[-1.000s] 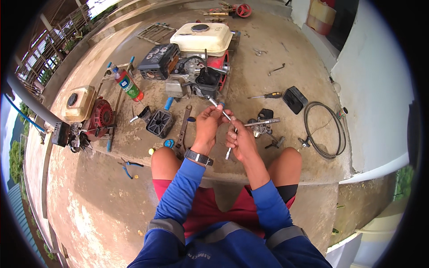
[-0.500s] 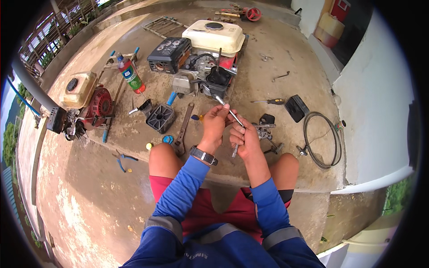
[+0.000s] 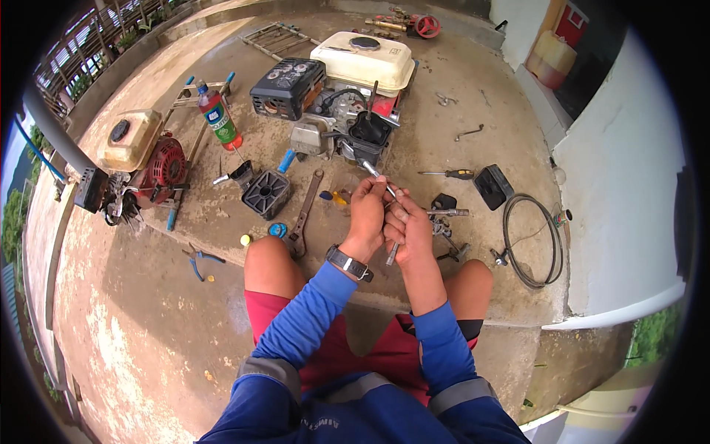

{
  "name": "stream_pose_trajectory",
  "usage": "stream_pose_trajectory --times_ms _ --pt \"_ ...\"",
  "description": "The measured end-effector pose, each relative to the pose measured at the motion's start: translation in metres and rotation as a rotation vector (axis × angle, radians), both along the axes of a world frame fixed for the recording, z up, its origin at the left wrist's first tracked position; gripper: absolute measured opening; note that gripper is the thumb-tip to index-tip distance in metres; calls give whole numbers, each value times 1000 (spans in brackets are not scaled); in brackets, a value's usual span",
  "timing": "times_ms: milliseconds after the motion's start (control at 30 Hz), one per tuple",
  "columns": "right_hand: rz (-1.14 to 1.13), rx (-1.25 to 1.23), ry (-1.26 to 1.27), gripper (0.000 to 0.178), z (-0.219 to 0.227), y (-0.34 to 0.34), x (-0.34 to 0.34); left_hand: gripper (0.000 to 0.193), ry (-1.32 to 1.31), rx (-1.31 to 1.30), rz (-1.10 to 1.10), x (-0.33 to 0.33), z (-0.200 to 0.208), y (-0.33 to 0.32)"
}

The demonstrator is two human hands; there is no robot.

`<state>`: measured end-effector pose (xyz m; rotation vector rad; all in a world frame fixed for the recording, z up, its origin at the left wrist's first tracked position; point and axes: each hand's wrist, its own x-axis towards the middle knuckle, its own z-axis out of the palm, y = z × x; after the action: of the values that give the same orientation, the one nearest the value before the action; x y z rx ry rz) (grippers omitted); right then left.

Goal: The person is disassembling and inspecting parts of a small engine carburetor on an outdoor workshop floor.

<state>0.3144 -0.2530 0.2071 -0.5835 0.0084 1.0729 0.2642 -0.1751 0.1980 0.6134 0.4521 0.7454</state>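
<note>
A silver socket wrench (image 3: 372,169) slants from the engine into both of my hands. Its far end is at the black housing (image 3: 369,131) on the front of the engine; whether it sits on a bolt there I cannot tell. My left hand (image 3: 367,213) closes its fingers around the shaft nearer the engine. Just behind and to the right, my right hand (image 3: 409,231) grips the same wrench, and a metal end pokes out below its fingers. The engine carries a cream fuel tank (image 3: 367,62) and a grey carburetor (image 3: 310,138).
Left of my hands lie an adjustable wrench (image 3: 302,214), a black air filter part (image 3: 266,194) and pliers (image 3: 197,259). To the right are a screwdriver (image 3: 452,174), a black cover (image 3: 492,186) and a coiled hose (image 3: 507,244). A second engine (image 3: 163,174) and a bottle (image 3: 220,120) stand left.
My right hand has moved up the wrench, closer to my left. Both hands stay closed on it. The view has shifted slightly.
</note>
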Motion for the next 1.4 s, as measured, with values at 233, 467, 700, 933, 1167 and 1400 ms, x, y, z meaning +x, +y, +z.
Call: stream_pose_trajectory --times_ms 233,467,700,933,1167,1400 --pt "-7 -70 -53 28 -2 0 -1 17 -105 -23 -36 2 -8 4" --pt "-24 -109 -145 35 -4 -1 -2 17 -158 -41 -87 2 -15 10" --pt "-74 -197 -348 35 -9 -1 -4 20 -178 -51 -153 -2 -21 17" --pt "-172 -343 -1071 23 -43 0 34 28 -215 -45 -203 -3 -18 18" --pt "-241 -390 -2354 35 6 -22 44 20 -120 5 -177 -5 -8 29" --pt "-440 -749 -2096 40 29 -65 -15 14 -149 -151 -133 -8 -3 27"
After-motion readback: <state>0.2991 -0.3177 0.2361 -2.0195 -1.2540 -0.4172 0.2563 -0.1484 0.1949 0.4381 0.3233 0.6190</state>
